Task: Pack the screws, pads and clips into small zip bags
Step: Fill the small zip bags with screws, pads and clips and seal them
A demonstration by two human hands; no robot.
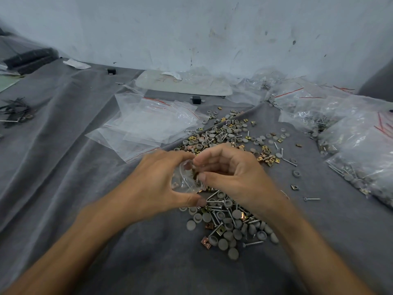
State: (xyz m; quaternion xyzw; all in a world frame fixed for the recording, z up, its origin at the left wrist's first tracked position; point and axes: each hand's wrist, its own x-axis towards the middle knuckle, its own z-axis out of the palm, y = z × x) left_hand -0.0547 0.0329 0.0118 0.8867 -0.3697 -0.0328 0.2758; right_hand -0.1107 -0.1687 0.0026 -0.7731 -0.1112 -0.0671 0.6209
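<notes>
Two bare hands, one small bag, much loose hardware on a grey cloth. Far left: a dark tangle of ties, well apart from the work. Nearer the middle: a loose stack of empty zip bags, flat, red-striped at the seal.

Below these, the left hand: curls thumb and fingers round a small zip bag and cups it just above the cloth, a few pieces showing inside. Just beside it, the right hand: fingers curled, forefinger and thumb drawn in at the bag's mouth, pinching the film there. Too blurred to tell whether a piece also sits between the fingertips.

Under and beyond both hands: the mixed heap of screws, grey pads and brass clips, touching and overlapping. Far right: filled bags, piled together.

Handling, as a judgement:
- **Bag:** thin, slick and limp, likely to fold shut unless held open by both lips. Best taken at the top edge near the seal, not at the belly.
- **Screws:** slim and apt to roll, best pinched at the shank. Sharp at the tip, so a risk to the film.
- **Pads:** light and soft-looking, easy to pinch by the rim.
- **Clips:** small, stiff and sharp-edged, likely to snag on the film.
</notes>
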